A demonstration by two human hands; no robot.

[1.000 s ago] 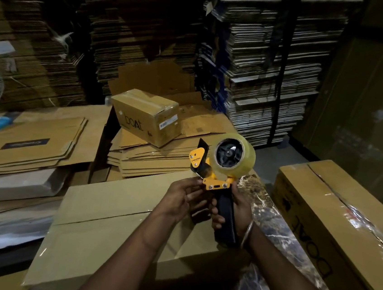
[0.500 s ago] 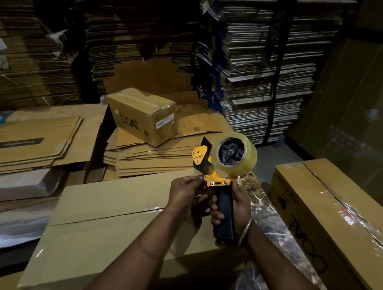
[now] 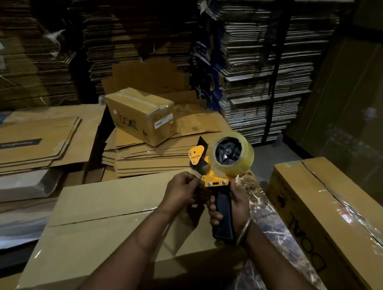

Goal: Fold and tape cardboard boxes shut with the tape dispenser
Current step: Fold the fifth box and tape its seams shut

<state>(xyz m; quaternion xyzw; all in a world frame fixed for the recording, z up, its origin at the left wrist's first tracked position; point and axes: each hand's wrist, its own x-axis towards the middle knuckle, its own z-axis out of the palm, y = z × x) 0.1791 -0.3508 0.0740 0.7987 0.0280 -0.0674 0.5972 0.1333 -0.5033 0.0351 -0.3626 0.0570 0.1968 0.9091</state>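
A yellow and black tape dispenser [image 3: 216, 168] with a clear tape roll [image 3: 232, 152] is held upright above a large cardboard box [image 3: 107, 218] whose top flaps meet in a seam. My right hand [image 3: 233, 208] grips the dispenser's black handle. My left hand [image 3: 182, 192] has its fingers curled just below the dispenser's head, pinching at the loose tape end there; the tape itself is hard to make out.
A small taped box [image 3: 141, 116] marked "boAt" sits on a pile of flat cartons [image 3: 151, 159]. A long taped box [image 3: 334, 219] lies at the right. Flat cartons [image 3: 25, 141] lie left. Tall cardboard stacks [image 3: 260, 64] rise behind. A marbled surface [image 3: 269, 226] shows under my right wrist.
Both hands and the dispenser stay almost in place. My left hand's fingers have shifted slightly at the dispenser's head. The view has drifted a little.
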